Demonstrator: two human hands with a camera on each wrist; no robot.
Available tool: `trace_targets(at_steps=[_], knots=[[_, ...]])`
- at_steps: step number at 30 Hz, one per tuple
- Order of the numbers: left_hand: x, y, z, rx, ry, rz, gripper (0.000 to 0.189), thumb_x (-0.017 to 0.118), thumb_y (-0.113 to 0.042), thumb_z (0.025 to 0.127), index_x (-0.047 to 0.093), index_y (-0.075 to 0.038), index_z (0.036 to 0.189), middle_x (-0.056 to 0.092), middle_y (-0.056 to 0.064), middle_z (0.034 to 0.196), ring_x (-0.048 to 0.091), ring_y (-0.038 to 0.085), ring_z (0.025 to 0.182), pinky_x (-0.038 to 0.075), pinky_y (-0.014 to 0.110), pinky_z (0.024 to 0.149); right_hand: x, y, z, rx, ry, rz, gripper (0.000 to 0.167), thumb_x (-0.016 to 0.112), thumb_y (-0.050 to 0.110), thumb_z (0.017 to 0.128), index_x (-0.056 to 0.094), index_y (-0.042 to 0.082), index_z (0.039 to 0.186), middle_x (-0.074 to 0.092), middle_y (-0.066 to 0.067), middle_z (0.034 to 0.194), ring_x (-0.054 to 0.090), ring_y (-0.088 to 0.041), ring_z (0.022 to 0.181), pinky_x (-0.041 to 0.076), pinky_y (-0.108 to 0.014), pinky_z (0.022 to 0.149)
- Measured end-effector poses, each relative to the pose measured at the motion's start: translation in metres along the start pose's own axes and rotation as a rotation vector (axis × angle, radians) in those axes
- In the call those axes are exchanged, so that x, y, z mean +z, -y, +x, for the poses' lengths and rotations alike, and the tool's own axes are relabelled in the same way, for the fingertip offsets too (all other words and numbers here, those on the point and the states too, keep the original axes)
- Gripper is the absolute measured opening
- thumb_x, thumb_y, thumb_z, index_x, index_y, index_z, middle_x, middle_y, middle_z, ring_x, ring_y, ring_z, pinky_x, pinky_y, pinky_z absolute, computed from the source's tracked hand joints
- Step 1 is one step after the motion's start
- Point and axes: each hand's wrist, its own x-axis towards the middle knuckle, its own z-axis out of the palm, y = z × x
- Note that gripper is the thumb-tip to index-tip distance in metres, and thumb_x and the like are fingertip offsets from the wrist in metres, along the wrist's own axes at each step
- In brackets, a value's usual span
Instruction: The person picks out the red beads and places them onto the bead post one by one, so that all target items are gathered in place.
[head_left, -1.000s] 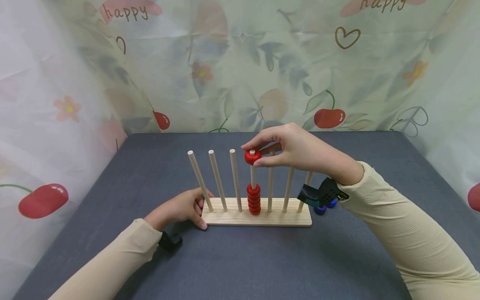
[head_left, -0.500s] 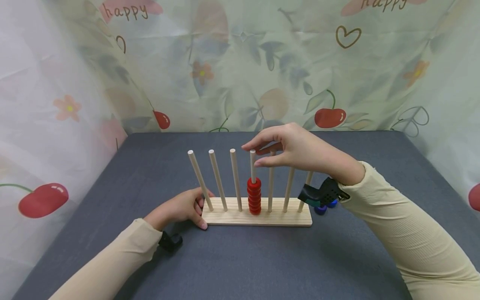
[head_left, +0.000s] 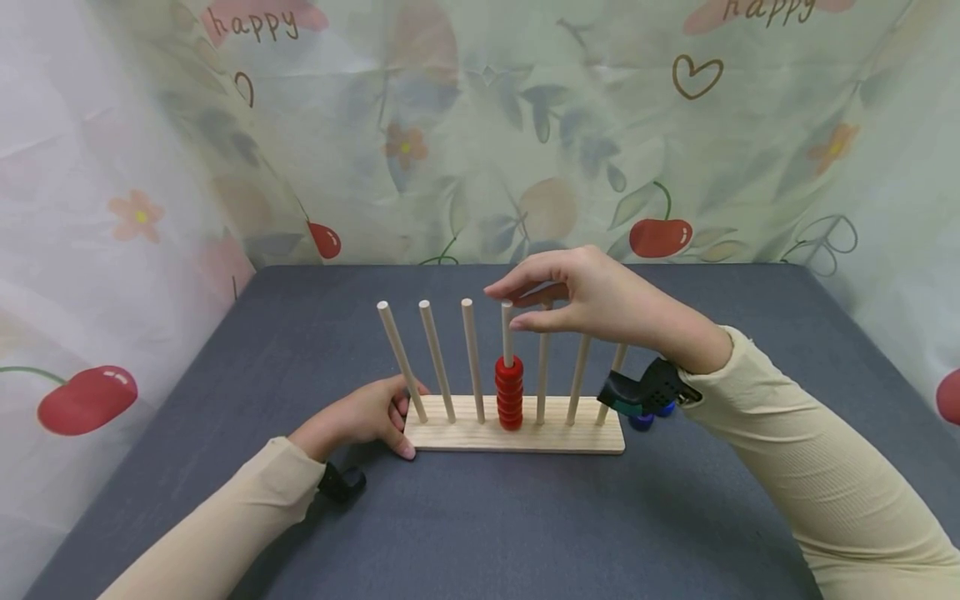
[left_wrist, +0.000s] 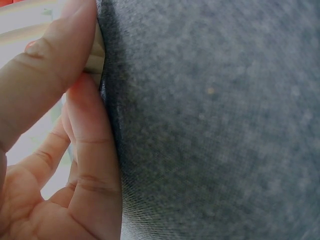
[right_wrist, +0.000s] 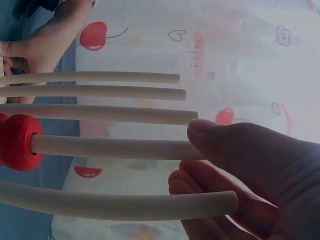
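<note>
A pale wooden base (head_left: 450, 436) with several upright pegs stands on the dark table. Red beads (head_left: 509, 393) are stacked on the middle peg (head_left: 507, 333), whose upper part is bare. My left hand (head_left: 367, 414) grips the left end of the base; in the left wrist view, thumb and finger (left_wrist: 92, 135) pinch its edge. Around the top of the middle peg, my right hand (head_left: 573, 292) is spread with nothing in it. The right wrist view has the thumb (right_wrist: 240, 145) overlapping the peg tip; whether it touches cannot be told.
Blue beads (head_left: 641, 420) lie on the table by the base's right end, partly hidden behind the right wrist's black strap (head_left: 637, 387). The other pegs (head_left: 397, 354) stand bare on both sides of the red stack. A patterned curtain (head_left: 480, 125) hangs behind the table.
The red bead that was in my right hand at the peg's top has dropped onto the stack below. The right hand stays at the peg top; the left hand has not moved.
</note>
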Motion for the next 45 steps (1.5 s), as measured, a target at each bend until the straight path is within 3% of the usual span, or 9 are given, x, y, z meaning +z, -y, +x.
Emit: trace_targets(at_steps=[12, 22, 34, 45], knots=[[0.001, -0.002, -0.001, 0.007, 0.001, 0.021, 0.079, 0.089, 0.004, 0.058, 0.051, 0.006, 0.127, 0.056, 0.010, 0.084, 0.055, 0.017, 0.070, 0.048, 0.028, 0.063, -0.007, 0.009, -0.013, -0.137, -0.138, -0.065, 0.036, 0.077, 0.009, 0.081, 0.070, 0.012, 0.116, 0.069, 0.002, 0.117, 0.064, -0.008, 0.106, 0.050, -0.023, 0.089], [0.001, -0.005, -0.002, 0.013, 0.003, 0.007, 0.079, 0.089, 0.006, 0.058, 0.050, 0.007, 0.127, 0.055, 0.010, 0.084, 0.055, 0.016, 0.069, 0.049, 0.027, 0.063, -0.021, 0.014, -0.033, -0.223, -0.252, -0.093, 0.037, 0.076, -0.005, 0.077, 0.070, 0.007, 0.113, 0.070, -0.004, 0.112, 0.063, -0.006, 0.105, 0.051, -0.022, 0.088], [0.000, -0.004, -0.002, 0.024, 0.004, 0.011, 0.078, 0.088, 0.007, 0.057, 0.051, 0.008, 0.126, 0.054, 0.010, 0.083, 0.053, 0.017, 0.069, 0.047, 0.025, 0.061, -0.029, 0.010, -0.069, -0.202, -0.380, -0.096, 0.044, 0.072, -0.017, 0.074, 0.069, 0.003, 0.113, 0.069, -0.003, 0.110, 0.064, -0.007, 0.102, 0.051, -0.018, 0.085], [0.000, -0.006, -0.003, 0.010, 0.001, 0.009, 0.078, 0.088, 0.007, 0.057, 0.051, 0.008, 0.126, 0.054, 0.010, 0.084, 0.053, 0.017, 0.070, 0.048, 0.026, 0.063, -0.034, -0.015, -0.109, -0.048, -0.531, -0.071, 0.040, 0.067, -0.014, 0.081, 0.065, -0.001, 0.118, 0.067, -0.001, 0.116, 0.065, -0.005, 0.104, 0.049, -0.014, 0.083]])
